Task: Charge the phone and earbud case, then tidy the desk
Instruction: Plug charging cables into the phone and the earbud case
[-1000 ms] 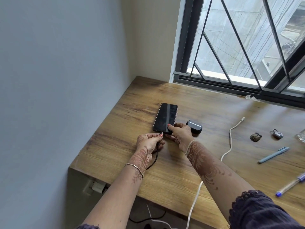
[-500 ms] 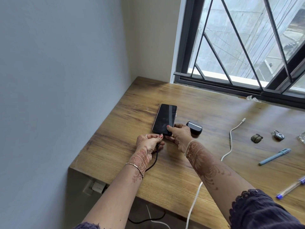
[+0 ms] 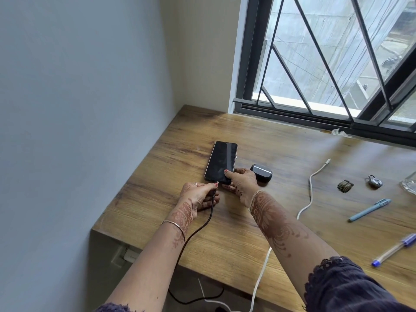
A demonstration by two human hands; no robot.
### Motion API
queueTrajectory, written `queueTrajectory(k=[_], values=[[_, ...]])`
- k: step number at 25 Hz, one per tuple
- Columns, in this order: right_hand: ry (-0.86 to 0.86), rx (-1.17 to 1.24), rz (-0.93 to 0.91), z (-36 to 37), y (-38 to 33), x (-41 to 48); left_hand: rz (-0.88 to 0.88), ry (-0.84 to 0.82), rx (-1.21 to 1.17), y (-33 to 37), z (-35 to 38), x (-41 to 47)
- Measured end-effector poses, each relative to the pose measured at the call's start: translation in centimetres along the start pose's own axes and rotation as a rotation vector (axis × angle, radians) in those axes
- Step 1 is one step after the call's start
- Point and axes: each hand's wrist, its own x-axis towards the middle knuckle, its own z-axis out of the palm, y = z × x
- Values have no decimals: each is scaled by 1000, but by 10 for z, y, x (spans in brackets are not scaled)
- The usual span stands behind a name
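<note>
A black phone [image 3: 221, 162] lies screen up on the wooden desk [image 3: 258, 235]. My left hand [image 3: 198, 195] pinches the plug of a black cable [image 3: 203, 224] right at the phone's near edge. My right hand [image 3: 242, 182] grips the phone's near right corner, thumb on the screen. A dark earbud case [image 3: 262, 173] sits just right of that hand. A white cable [image 3: 311, 188] lies loose on the desk, its plug pointing toward the window.
To the right lie a small brown clip [image 3: 345, 185], a padlock [image 3: 374, 182], a blue-grey pen [image 3: 370, 209] and a clear blue-capped pen [image 3: 394, 249]. A glass object [image 3: 409, 183] sits at the right edge. A wall socket [image 3: 129, 255] is below the desk's left corner.
My left hand has brought the black cable's plug up against the phone's bottom edge. My right hand stays on the phone's corner.
</note>
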Motion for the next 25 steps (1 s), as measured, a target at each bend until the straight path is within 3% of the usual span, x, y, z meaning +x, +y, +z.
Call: queueTrajectory(k=[11,19,25], values=[[4,-43,79,2,-3,12,-28,-35,-56,3,6,1],[-30,-36,90,1,-5,1,7,34,-21,3,4,-6],[-14,-266,3,-6,-13,-3,116,150,247,1,11,-9]])
